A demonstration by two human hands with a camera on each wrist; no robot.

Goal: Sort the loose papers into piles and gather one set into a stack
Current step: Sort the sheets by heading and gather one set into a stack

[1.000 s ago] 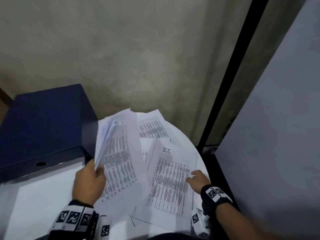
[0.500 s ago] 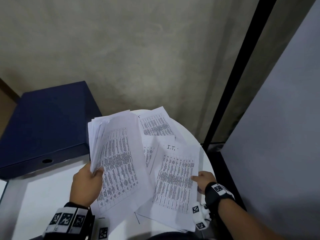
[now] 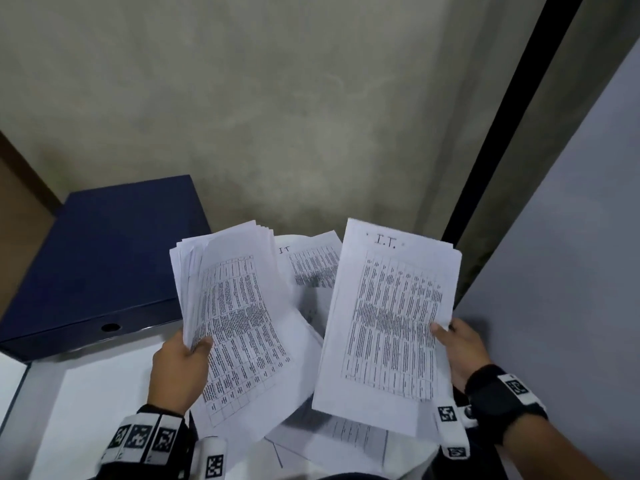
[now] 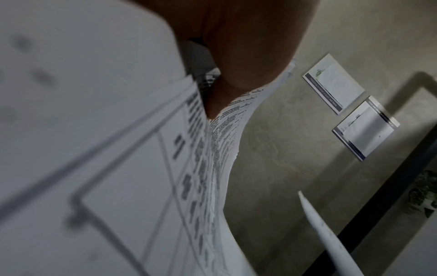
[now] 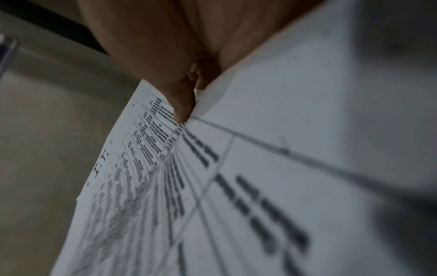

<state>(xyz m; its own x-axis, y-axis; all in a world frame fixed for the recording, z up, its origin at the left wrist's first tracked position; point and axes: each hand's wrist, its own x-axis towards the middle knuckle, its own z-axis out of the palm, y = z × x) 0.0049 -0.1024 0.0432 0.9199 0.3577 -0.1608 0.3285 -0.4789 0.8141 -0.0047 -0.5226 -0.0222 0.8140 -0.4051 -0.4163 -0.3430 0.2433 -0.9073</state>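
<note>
My left hand [image 3: 187, 358] grips a fanned stack of printed sheets [image 3: 235, 323] by its left edge, thumb on top. In the left wrist view the same stack [image 4: 118, 168] fills the frame under my thumb [image 4: 236, 46]. My right hand [image 3: 457, 348] pinches a printed sheet headed "I.T." [image 3: 391, 317] at its right edge and holds it lifted off the table. The right wrist view shows my thumb [image 5: 182, 100] pressed on that sheet [image 5: 212, 186]. More loose printed papers [image 3: 311, 268] lie on the white table [image 3: 86, 403] below and between the two.
A dark blue box file [image 3: 100, 265] lies at the table's left rear. A grey concrete wall [image 3: 277, 116] rises behind, with a black frame post [image 3: 502, 133] and a grey panel [image 3: 571, 271] close on the right. Two notices [image 4: 333, 84] hang on the wall.
My right hand has picked the "I.T." sheet up off the table and raised it. The left hand's stack has stayed up, tipped slightly flatter.
</note>
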